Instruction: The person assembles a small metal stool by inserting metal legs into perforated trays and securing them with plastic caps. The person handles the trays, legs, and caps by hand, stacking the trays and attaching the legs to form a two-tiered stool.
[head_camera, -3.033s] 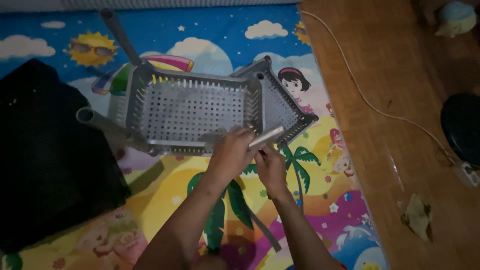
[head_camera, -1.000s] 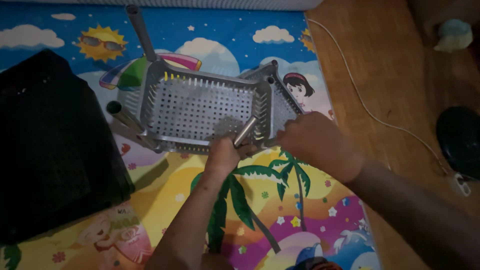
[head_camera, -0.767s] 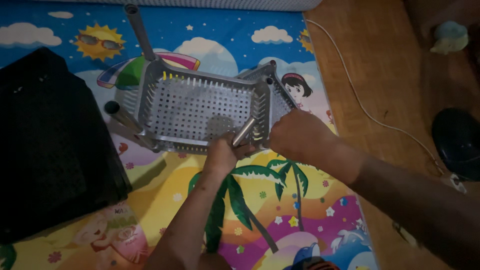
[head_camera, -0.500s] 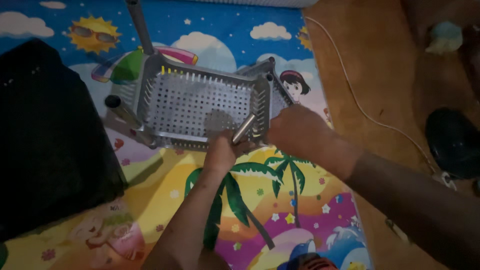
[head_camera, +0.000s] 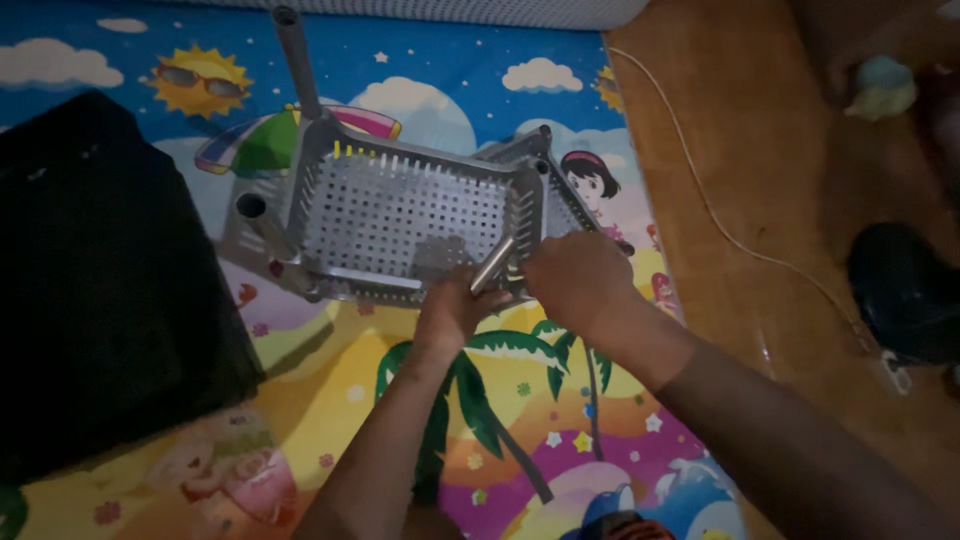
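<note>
Hands have shifted over the last few seconds: three seconds ago both worked side by side at the near rim of the grey tray (head_camera: 405, 215), and a second ago the right hand (head_camera: 578, 280) had swung round to the tray's near right corner, where it has stayed since. The left hand (head_camera: 455, 305) has kept to the near rim throughout, fingers clamped on a short grey tube (head_camera: 492, 265) that slants up toward that corner. The right hand's fingers curl over the corner itself; whether they pinch anything cannot be told. By my reading the tube is being fitted at that corner, with the right hand steadying the tray.

The tray is perforated and lies on a bright play mat (head_camera: 330, 400), toward its far edge, a second tray (head_camera: 560, 195) tucked under its right side. One tube (head_camera: 297, 60) stands up from the far left corner, another (head_camera: 262, 222) juts at the left.

No packages, labels or signs show. A black box (head_camera: 100, 290) fills the mat's left side; a white cord (head_camera: 720, 225) crosses the wooden floor (head_camera: 790, 170) right of the mat.
</note>
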